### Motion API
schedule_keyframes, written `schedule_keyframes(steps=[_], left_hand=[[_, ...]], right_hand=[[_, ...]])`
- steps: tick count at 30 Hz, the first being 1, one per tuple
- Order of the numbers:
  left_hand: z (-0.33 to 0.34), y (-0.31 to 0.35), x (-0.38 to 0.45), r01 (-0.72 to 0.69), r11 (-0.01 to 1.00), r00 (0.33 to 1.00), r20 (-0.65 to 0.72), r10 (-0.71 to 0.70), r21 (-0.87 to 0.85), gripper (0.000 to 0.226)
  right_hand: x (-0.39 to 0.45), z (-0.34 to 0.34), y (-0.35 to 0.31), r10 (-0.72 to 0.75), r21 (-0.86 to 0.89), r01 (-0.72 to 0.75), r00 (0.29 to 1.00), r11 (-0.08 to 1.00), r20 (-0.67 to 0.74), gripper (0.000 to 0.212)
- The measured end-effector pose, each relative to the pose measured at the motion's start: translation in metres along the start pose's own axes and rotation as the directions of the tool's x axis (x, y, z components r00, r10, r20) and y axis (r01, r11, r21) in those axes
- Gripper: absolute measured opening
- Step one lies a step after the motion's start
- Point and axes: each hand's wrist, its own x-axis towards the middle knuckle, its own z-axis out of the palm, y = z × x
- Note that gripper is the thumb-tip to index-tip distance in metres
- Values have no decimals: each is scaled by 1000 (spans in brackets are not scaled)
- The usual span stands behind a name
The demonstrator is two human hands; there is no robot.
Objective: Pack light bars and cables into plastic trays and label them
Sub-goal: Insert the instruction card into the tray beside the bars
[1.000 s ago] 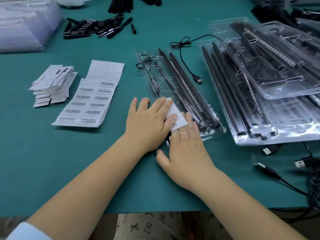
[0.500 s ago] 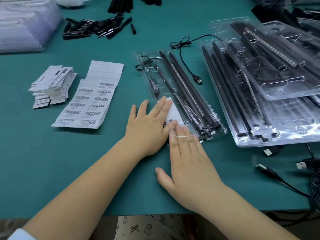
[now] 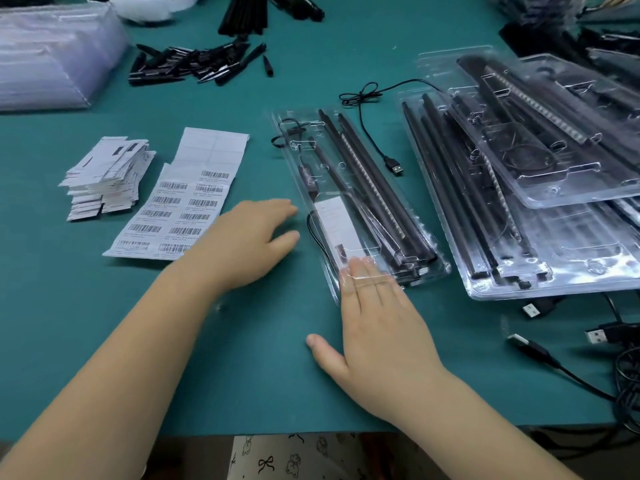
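- Right hand [image 3: 377, 327]: fingers flat on near end of clear tray [image 3: 353, 202]; bare green mat [image 3: 242, 358] open on its thumb side and toward the body.
- Little-finger side: stacked trays [image 3: 540, 188] close by; loose USB plugs [image 3: 568, 327] on mat nearer the body.
- Left hand [image 3: 242, 237]: narrow mat strip between it and tray; barcode sheet [image 3: 187, 209] partly beneath its outer side.
- Beyond tray: USB cable [image 3: 381, 140].

Your left hand [image 3: 249, 237] is pulling away from the tray [image 3: 353, 199] toward the barcode sheet [image 3: 183, 206], uncovering the white label [image 3: 337, 225]; your right hand [image 3: 377, 320] is sliding back to the tray's near edge.
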Motion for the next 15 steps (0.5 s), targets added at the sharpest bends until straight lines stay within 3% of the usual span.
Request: schedule_keyframes(steps=[3,5,7,9,11,12,15], left_hand=[[-13,14,-3,-80,987,957,-288,37,-139,42],[-15,28,4,-199,978,953,-248,177,-68,46],[-10,36,11,-270,963,958,-102,268,-13,46],[-4,30,14,-190,977,976,-127,177,-100,40],[1,19,10,22,971,962,-260,-85,-237,33],[4,15,6,122,959,947,-261,-190,-254,28],[19,13,0,161,973,963,-190,-192,-167,19]], right_hand=[[0,2,-1,2,3,-2,1000,1000,-5,90],[-1,2,-1,1,4,-1,999,1000,-50,90],[-1,2,-1,-2,-8,2,997,1000,-75,90],[-2,2,-1,-8,-2,8,997,1000,-73,90],[-2,2,-1,-3,-12,2,998,1000,-57,90],[-2,2,-2,0,-21,-1,998,1000,-68,90],[-1,2,-2,-5,-3,5,999,1000,-50,90]])
